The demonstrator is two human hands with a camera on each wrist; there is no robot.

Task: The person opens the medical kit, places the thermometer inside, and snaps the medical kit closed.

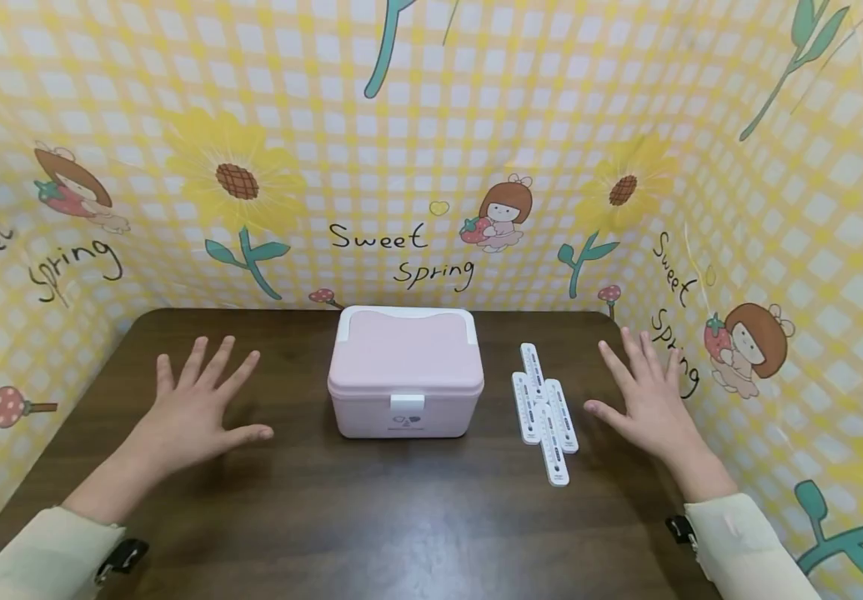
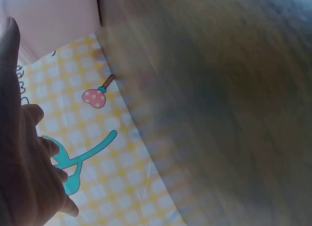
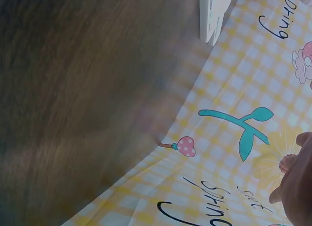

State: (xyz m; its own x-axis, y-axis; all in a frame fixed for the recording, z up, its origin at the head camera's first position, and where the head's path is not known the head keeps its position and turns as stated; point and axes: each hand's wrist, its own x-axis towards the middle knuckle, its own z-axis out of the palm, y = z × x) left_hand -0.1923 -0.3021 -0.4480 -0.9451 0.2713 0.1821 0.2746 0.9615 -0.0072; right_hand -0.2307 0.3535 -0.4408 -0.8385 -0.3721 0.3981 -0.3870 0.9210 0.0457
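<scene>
Four white strips (image 1: 547,421): on the dark surface (image 1: 401,517), right of the pink box (image 1: 405,350), long axes near-to-far. Right hand (image 1: 649,404): nearer, just right of the strips. Left hand (image 1: 194,408): well left of the box. Both, I see: fingers spread wide, holding nothing.

Left wrist view | left hand (image 2: 22,170): thumb extended, fingertips apart | pale pink box (image 2: 56,21): right of the hand, only partly in view | tabletop (image 2: 219,114): brown, blurred, near side | yellow-and-white checked cloth (image 2: 129,175): beyond far tabletop edge, printed with spotted pink motif (image 2: 94,98) and teal leafy stem (image 2: 77,161)
</scene>
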